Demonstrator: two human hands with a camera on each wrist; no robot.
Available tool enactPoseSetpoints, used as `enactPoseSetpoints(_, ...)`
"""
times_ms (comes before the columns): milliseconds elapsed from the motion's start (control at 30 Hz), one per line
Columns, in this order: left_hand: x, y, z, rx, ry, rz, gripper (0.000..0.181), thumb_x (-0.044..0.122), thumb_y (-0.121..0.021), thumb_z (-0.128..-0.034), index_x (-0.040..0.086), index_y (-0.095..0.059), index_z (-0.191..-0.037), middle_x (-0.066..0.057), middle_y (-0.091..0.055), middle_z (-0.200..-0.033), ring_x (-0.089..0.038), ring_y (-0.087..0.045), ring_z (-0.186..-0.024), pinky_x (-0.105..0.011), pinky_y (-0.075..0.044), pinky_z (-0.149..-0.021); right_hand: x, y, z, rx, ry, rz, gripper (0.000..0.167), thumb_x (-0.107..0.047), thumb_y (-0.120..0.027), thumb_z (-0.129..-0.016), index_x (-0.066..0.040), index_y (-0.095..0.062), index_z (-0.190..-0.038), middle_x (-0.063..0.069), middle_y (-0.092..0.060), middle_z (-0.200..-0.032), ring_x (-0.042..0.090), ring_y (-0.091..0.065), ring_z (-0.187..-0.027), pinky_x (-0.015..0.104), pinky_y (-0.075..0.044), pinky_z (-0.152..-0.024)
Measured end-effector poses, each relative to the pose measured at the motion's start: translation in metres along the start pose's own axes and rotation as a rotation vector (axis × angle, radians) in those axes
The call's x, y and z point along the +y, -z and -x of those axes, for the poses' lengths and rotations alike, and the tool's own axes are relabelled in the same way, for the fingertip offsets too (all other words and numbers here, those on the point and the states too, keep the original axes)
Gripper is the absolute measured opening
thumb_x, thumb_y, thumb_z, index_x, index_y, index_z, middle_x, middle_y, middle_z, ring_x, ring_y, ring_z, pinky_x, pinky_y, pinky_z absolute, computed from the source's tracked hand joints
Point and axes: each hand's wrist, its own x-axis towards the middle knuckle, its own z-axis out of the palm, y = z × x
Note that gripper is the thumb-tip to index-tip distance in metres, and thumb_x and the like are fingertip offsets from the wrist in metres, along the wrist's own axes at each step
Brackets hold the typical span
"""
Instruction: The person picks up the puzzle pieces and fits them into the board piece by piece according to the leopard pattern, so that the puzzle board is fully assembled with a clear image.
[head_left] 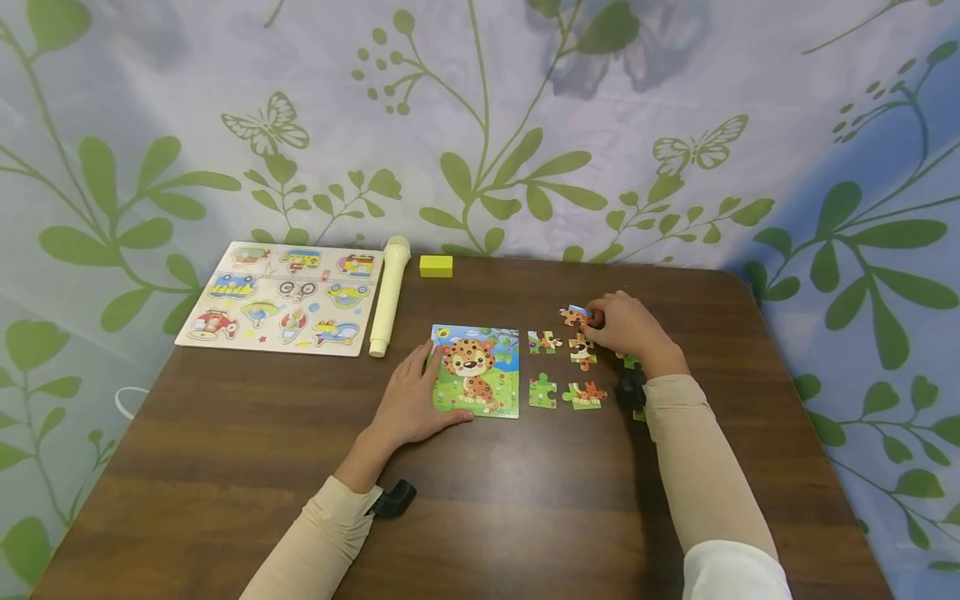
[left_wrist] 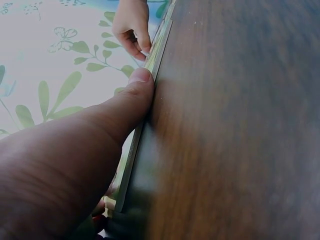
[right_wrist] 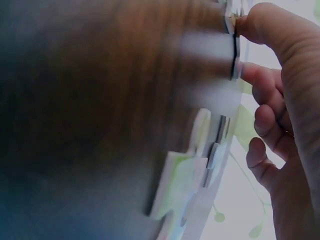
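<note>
A square puzzle board [head_left: 491,392] with a spotted leopard cub picture lies flat mid-table. My left hand [head_left: 411,400] rests against its left side, fingers straight and the thumb along the lower edge. To the right, my right hand [head_left: 626,325] pinches a blue-and-orange puzzle piece [head_left: 576,316] at table level; the right wrist view has thumb and forefinger on its edge. Just below that lies a piece with part of the cub's face [head_left: 581,350]. Other loose pieces include a green one [head_left: 542,392] and one with the cub's paws [head_left: 585,395]. My right wrist partly hides more pieces.
A white peg board with vehicle pictures [head_left: 277,300] lies at the back left. Beside it are a pale yellow toy microphone [head_left: 389,296] and a yellow block [head_left: 436,267]. A patterned cloth [head_left: 480,125] hangs behind the brown table [head_left: 525,517].
</note>
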Motion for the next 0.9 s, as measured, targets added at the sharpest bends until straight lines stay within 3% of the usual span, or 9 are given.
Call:
enactPoseSetpoints(167,0.003,0.000,0.000,0.005,-0.006,0.016,0.119,0.071,-0.075,-0.0780,0.006,-0.022,-0.163,-0.017,-0.016,-0.171,-0.039,-0.020,-0.157,-0.058,-0.024,-0.125,-0.003,-0.001,0.001,0.026,-0.007,0.035,0.033,-0.033,-0.070,-0.091,-0.005,-0.070,-0.107,0.007,-0.060,-0.089,0.028,-0.049,-0.091,0.043,-0.040,-0.077)
enactPoseSetpoints(267,0.003,0.000,0.001,-0.005,0.003,0.012,0.120,0.071,-0.074,-0.0779,0.007,-0.021,-0.164,-0.016,-0.015,-0.171,-0.038,-0.019,-0.157,-0.057,-0.023,-0.125,-0.016,-0.003,0.000,0.069,0.035,0.024,0.034,-0.033,-0.070,-0.090,-0.004,-0.071,-0.108,0.006,-0.061,-0.089,0.027,-0.050,-0.091,0.043,-0.042,-0.079)
enactPoseSetpoints(467,0.000,0.001,0.000,0.004,-0.001,0.004,0.119,0.071,-0.074,-0.0784,0.007,-0.021,-0.163,-0.016,-0.015,-0.171,-0.038,-0.019,-0.157,-0.057,-0.023,-0.125,-0.083,-0.012,-0.009,0.138,0.196,0.007,0.032,-0.034,-0.071,-0.090,-0.008,-0.074,-0.109,0.001,-0.065,-0.088,0.024,-0.052,-0.087,0.041,-0.047,-0.080)
enactPoseSetpoints(600,0.001,0.001,0.000,0.014,-0.001,0.009,0.118,0.070,-0.075,-0.0779,0.006,-0.023,-0.163,-0.018,-0.017,-0.170,-0.040,-0.021,-0.156,-0.058,-0.025,-0.124,-0.130,-0.025,-0.016,0.091,0.287,0.033,0.034,-0.037,-0.068,-0.092,-0.011,-0.074,-0.113,0.000,-0.067,-0.093,0.022,-0.053,-0.088,0.043,-0.048,-0.085)
enactPoseSetpoints(733,0.001,0.001,0.000,0.010,-0.002,0.012,0.118,0.070,-0.075,-0.0781,0.006,-0.023,-0.163,-0.017,-0.017,-0.171,-0.039,-0.020,-0.157,-0.057,-0.024,-0.125,-0.158,-0.038,-0.021,0.048,0.289,0.122,0.035,-0.041,-0.066,-0.094,-0.014,-0.073,-0.115,0.000,-0.067,-0.102,0.023,-0.055,-0.095,0.047,-0.049,-0.090)
enactPoseSetpoints(900,0.000,0.001,0.000,0.007,-0.002,0.006,0.120,0.070,-0.075,-0.0777,0.007,-0.021,-0.164,-0.016,-0.016,-0.171,-0.038,-0.019,-0.157,-0.057,-0.023,-0.125,-0.171,-0.041,-0.022,0.048,0.253,0.202,0.033,-0.040,-0.068,-0.095,-0.015,-0.072,-0.115,0.001,-0.068,-0.107,0.023,-0.057,-0.100,0.049,-0.050,-0.095)
